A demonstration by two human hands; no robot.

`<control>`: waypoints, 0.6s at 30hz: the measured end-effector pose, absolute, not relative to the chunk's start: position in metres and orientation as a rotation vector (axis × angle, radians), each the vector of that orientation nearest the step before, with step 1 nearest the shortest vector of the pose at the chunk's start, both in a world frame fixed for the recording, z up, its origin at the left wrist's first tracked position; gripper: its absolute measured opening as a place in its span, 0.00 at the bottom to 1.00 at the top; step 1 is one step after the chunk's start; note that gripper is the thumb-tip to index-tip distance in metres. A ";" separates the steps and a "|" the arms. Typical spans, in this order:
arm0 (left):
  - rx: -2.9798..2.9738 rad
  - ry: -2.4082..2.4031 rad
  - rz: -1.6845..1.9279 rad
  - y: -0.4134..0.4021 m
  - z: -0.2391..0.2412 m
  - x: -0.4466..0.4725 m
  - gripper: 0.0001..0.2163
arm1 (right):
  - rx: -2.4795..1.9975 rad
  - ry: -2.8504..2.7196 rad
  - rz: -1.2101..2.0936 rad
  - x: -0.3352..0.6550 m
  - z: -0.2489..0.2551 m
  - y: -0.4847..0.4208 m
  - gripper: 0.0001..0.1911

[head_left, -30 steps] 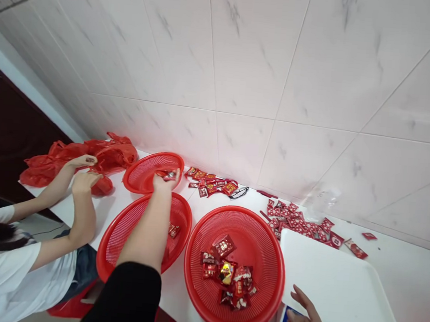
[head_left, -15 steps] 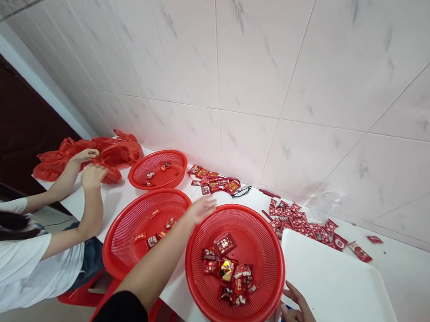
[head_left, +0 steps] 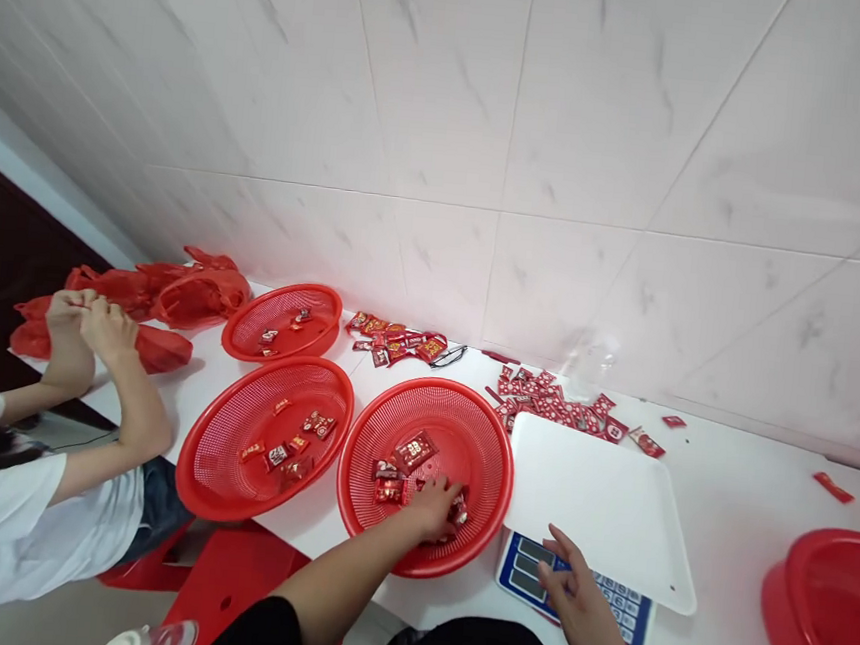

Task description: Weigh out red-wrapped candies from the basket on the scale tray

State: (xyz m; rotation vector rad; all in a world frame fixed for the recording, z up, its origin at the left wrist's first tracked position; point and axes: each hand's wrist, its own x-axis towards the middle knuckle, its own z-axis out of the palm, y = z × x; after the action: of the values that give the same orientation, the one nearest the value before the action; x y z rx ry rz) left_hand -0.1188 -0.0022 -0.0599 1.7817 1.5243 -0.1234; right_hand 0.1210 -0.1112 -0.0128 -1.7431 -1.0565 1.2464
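Observation:
My left hand [head_left: 435, 510] is down inside the round red plastic basket [head_left: 362, 435] in front of me, its fingers curled over the small red wrapped candies [head_left: 389, 488] there; the fingertips are partly hidden. A larger red candy packet [head_left: 416, 452] lies flat just beyond the hand. Over the keypad of a digital scale [head_left: 525, 572] hovers my right hand [head_left: 578, 594], fingers apart with nothing in them. The scale's white tray [head_left: 601, 508] is bare apart from a tiny speck near its edge.
Two more red baskets [head_left: 200, 453] with a few candies stand to the left. Loose packets [head_left: 398, 342] and small red packets [head_left: 558, 404] lie along the wall. Another red basket [head_left: 789, 605] is at far right. A co-worker's hands [head_left: 99, 324] are by red bags [head_left: 203, 293].
My left hand has gone from above the rim between the baskets down into the middle basket. The view has turned right, bringing the far-right basket in. The co-worker's hands have come together.

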 end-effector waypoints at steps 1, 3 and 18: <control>1.813 1.527 -0.107 -0.004 -0.060 -0.116 0.37 | -1.746 -1.060 1.253 0.125 -0.012 -0.113 0.35; 1.815 1.546 -0.090 -0.006 -0.060 -0.113 0.32 | -1.741 -1.060 1.266 0.135 -0.009 -0.116 0.34; 1.483 1.659 0.123 -0.017 -0.047 -0.087 0.15 | -1.687 -1.154 1.438 0.214 -0.014 -0.142 0.29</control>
State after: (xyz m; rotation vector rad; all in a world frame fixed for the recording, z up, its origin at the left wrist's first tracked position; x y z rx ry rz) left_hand -0.0872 -0.0168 -0.0467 1.4835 1.6591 0.1226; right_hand 0.2138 -0.1417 -0.0142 -1.6873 -1.1538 1.4380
